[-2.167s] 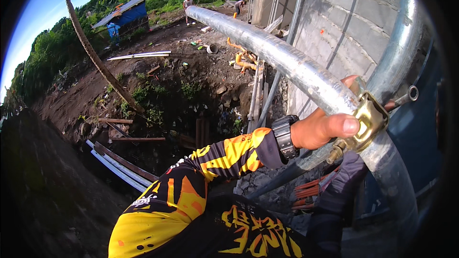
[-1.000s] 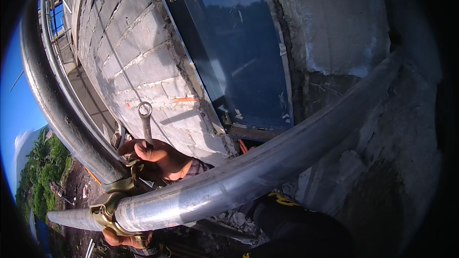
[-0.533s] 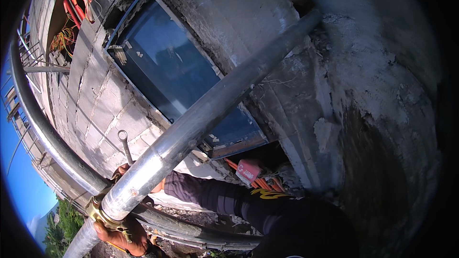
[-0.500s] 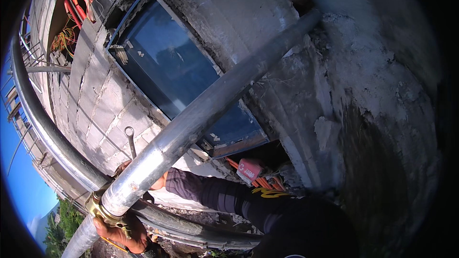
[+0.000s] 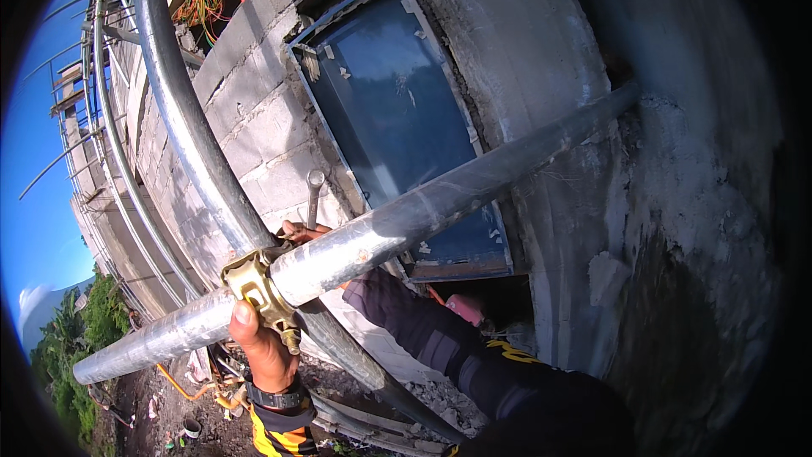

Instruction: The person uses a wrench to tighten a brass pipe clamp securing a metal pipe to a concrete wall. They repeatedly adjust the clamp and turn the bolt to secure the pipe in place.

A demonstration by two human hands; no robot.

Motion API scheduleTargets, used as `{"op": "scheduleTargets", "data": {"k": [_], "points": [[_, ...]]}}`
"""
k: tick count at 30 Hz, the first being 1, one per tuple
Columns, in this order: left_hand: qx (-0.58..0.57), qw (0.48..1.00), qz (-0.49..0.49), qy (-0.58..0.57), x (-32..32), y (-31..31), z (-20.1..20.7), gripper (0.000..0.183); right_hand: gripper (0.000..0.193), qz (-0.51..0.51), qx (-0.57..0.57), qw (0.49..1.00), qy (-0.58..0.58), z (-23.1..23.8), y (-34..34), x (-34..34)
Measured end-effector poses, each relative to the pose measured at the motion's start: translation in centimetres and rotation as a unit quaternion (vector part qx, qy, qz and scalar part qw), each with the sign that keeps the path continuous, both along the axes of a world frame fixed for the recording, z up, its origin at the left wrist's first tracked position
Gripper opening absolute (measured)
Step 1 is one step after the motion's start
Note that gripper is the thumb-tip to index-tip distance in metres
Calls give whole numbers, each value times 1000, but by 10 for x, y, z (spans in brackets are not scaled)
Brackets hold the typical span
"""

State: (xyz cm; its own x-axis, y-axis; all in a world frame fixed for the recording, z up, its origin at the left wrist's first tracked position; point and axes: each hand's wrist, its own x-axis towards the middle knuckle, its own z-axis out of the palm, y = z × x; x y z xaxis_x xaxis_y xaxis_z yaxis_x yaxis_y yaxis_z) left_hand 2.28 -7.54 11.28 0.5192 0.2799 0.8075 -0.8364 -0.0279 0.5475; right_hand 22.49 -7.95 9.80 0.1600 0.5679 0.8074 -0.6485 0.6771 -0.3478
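Observation:
A brass-coloured scaffold coupler [image 5: 258, 288] sits around a straight silver pipe [image 5: 406, 207], where it crosses a curved pipe [image 5: 190, 118]. My left hand [image 5: 264, 355] comes from below, its thumb pressed on the coupler's near face; its other fingers are mostly hidden. It wears a dark wristband. Behind the straight pipe is my right hand [image 5: 306, 233], largely covered by it. A ring-ended wrench [image 5: 315, 196] stands up from that hand, the handle's lower part hidden. My right forearm [image 5: 406, 313], in a dark sleeve, passes beneath the straight pipe.
A grey block wall [image 5: 254, 127] holds a blue-paned window [image 5: 389, 101] behind the pipes. More scaffold pipes [image 5: 118, 135] run up the left side. Far below lies rubble-strewn ground [image 5: 169, 423]. Rough concrete [image 5: 677, 178] fills the right, and a pink container [image 5: 463, 309] sits under the window.
The view has shifted, so pipes and window appear farther right. My left thumb now lies upright on the coupler's face, and more of the left wrist shows. The wrench remains in my right hand.

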Motion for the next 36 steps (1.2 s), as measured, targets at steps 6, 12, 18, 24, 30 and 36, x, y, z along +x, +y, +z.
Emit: {"op": "scheduleTargets", "data": {"k": [6,12,18,24,30,36], "points": [[15,999,32,14,-1,-5,3,67,38,-32,-76,996,47,2,12,12],[32,999,25,20,1,-3,3,68,34,-78,-93,990,-66,-2,24,23],[23,999,13,25,1,-1,1,70,41,10,-137,991,7,8,5,2],[3,999,34,-1,6,-2,3,76,42,-114,-136,982,-68,21,-16,-17],[-17,999,-11,25,7,3,2,100,50,-81,-78,992,57,-2,13,13],[4,999,15,42,8,10,0,100,41,87,-32,991,-94,-7,32,28]]}}
